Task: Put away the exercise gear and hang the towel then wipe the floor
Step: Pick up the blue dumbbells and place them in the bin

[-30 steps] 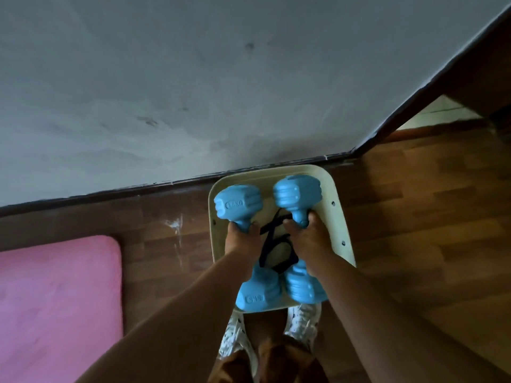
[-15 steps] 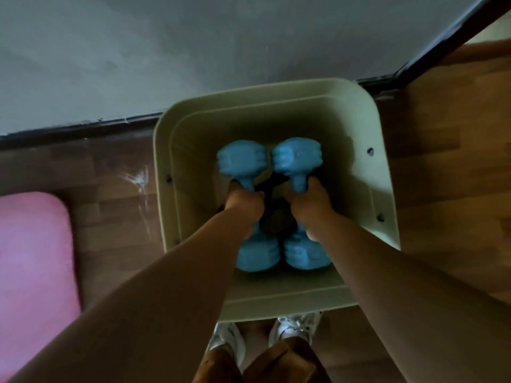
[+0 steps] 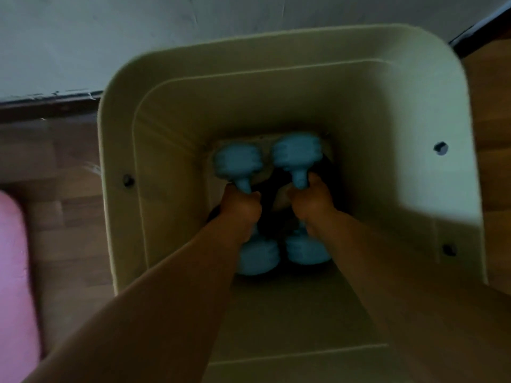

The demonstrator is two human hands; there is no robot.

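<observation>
**Two dumbbells deep in the bin**

Both forearms reach down into the pale green bin (image 3: 425,111). The left hand (image 3: 242,208) grips the left blue dumbbell (image 3: 237,163); the right hand (image 3: 311,201) grips the right blue dumbbell (image 3: 297,153), side by side over a black strap (image 3: 266,200). Beyond stands the grey wall (image 3: 138,31).

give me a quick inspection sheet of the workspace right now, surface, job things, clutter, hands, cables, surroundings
surface: wooden floor, brown planks, picture blurred.
job's things: two blue dumbbells, left dumbbell and right dumbbell, side by side deep inside the beige bin; a black strap-like item lies between them, kind unclear.
clutter: nothing seen.
hands: left hand closed on the left dumbbell's handle; right hand closed on the right dumbbell's handle.
cables: nothing seen.
surroundings: pink mat at the left edge; grey wall with a dark baseboard behind the bin.
</observation>
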